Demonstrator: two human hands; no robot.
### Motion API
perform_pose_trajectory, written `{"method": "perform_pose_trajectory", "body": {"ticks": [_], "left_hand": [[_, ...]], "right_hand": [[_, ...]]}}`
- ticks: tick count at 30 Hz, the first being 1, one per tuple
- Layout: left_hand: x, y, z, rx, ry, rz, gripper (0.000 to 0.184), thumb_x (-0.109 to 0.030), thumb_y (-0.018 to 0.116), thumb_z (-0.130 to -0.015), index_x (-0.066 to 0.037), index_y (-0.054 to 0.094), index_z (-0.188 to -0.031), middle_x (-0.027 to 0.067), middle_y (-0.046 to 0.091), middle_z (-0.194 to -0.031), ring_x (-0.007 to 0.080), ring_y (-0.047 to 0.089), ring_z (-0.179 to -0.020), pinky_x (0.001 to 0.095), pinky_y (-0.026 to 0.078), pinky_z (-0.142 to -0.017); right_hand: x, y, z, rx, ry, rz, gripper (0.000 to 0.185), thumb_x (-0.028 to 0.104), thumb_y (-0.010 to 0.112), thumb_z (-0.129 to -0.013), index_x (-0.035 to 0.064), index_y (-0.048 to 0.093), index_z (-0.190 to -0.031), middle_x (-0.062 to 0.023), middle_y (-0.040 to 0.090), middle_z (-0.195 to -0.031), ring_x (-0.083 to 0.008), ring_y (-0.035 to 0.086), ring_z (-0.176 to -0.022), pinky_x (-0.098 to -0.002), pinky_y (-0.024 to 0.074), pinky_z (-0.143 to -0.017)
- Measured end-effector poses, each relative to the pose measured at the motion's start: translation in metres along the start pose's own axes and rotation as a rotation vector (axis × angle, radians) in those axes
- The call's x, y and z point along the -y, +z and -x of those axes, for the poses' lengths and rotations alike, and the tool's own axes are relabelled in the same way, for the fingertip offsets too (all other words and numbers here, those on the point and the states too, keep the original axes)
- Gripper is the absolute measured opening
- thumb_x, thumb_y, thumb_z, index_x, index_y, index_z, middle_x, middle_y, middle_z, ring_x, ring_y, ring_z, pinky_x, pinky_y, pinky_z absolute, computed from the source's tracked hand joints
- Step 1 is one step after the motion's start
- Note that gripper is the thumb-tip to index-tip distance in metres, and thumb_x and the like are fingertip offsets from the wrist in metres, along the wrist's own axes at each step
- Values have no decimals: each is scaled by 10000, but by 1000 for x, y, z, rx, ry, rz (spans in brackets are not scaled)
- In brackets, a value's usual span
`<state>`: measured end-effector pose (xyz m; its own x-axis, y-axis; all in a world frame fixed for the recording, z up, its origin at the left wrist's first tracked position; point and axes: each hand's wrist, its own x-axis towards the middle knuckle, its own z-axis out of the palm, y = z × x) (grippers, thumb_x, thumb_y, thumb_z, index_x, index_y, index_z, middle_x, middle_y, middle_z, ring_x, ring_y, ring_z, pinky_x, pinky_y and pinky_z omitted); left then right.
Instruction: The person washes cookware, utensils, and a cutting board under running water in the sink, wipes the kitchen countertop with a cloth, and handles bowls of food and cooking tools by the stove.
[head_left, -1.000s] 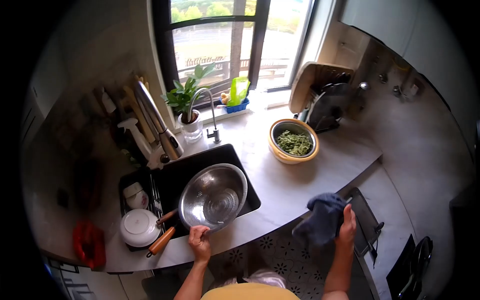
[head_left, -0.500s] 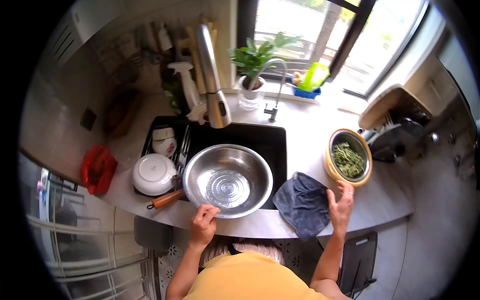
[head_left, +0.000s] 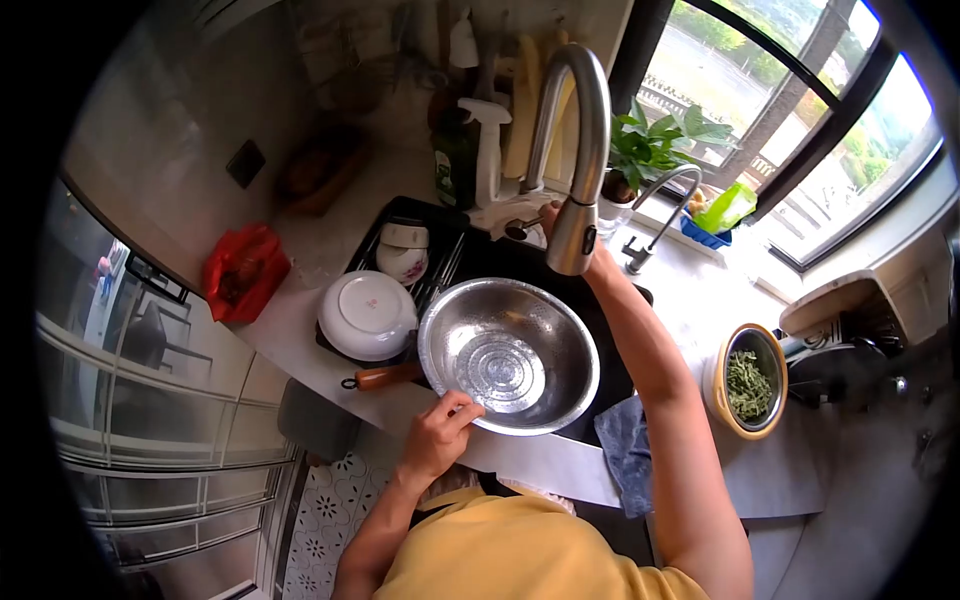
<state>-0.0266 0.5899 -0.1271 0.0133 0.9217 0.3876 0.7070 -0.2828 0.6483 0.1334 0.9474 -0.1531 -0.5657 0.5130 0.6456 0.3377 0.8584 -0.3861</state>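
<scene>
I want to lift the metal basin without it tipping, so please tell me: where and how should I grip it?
Probably by two opposite sides of the rim, from left and right, thumbs over it, fingers under it. The metal basin is wide, round and open upward, its wall flares out to the rim, and no handle shows; the left hand pinches only the near edge.

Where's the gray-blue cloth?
In the head view, the gray-blue cloth drapes over the front edge of the counter, right of the steel basin and just left of the person's right arm.
</scene>
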Motion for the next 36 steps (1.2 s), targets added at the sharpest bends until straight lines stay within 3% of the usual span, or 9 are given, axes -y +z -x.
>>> {"method": "perform_pose_trajectory", "body": {"ticks": [5,12,16,20,21,27,30,34,36], "left_hand": [[20,12,-9,-7,27,-4,270,107,606,-661,-74,639,-858,60,581,-859,242,632,-702,336,521,-595],[30,20,-19,5,34,64,268,112,601,-663,-76,635,-852,59,580,-857,241,631,-721,341,518,-603],[41,29,-43,225,10,222,269,96,589,-710,-58,635,-926,83,601,-942,274,623,-838,354,508,-724],[63,46,-97,253,206,68,295,18,558,-758,9,610,-1047,115,633,-1057,266,656,-760,334,546,-711],[37,35,-127,619,-335,294,238,13,546,-804,50,604,-1033,129,661,-952,183,663,-692,277,554,-668],[18,116,-171,592,-585,1286,223,-186,552,-942,19,633,-969,116,678,-854,158,663,-679,233,550,-626],[33,129,-175,451,-919,1348,244,-212,604,-903,28,629,-941,119,677,-822,186,657,-632,277,548,-615],[62,112,-168,-274,39,-86,306,-241,707,-818,33,597,-901,123,620,-892,261,594,-899,375,452,-865],[96,132,-147,-371,-216,173,438,-263,759,-750,2,570,-1043,120,594,-892,275,556,-958,392,407,-915]], "right_hand": [[22,-9,14,-63,-158,39,124,123,598,-859,48,626,-954,-158,608,-779,-305,587,-711,-364,480,-607],[55,-53,115,287,692,177,684,447,654,-800,-10,451,-1267,-226,595,-1127,-358,546,-1101,-396,429,-941],[59,-85,184,227,1138,-527,376,153,654,-767,-14,531,-1081,-148,607,-800,-235,615,-661,-349,491,-586],[93,-116,185,-35,1117,-173,318,39,550,-736,-38,487,-1039,-176,599,-707,-274,621,-606,-392,493,-570],[96,-116,186,-78,1053,-87,336,33,539,-740,-42,483,-1063,-207,612,-740,-320,633,-659,-407,494,-622],[118,-122,179,-153,1014,43,366,23,503,-766,-46,474,-1125,-263,629,-829,-404,636,-786,-425,485,-734],[111,-118,191,-225,1021,-11,362,23,505,-779,-37,473,-1135,-237,636,-851,-348,645,-801,-396,489,-748],[104,-109,207,-384,944,-141,346,26,515,-799,-19,470,-1139,-160,631,-910,-224,622,-841,-335,481,-774],[94,-95,215,-418,954,-210,329,18,517,-811,-8,470,-1135,-138,611,-963,-197,596,-867,-311,468,-793]]}}
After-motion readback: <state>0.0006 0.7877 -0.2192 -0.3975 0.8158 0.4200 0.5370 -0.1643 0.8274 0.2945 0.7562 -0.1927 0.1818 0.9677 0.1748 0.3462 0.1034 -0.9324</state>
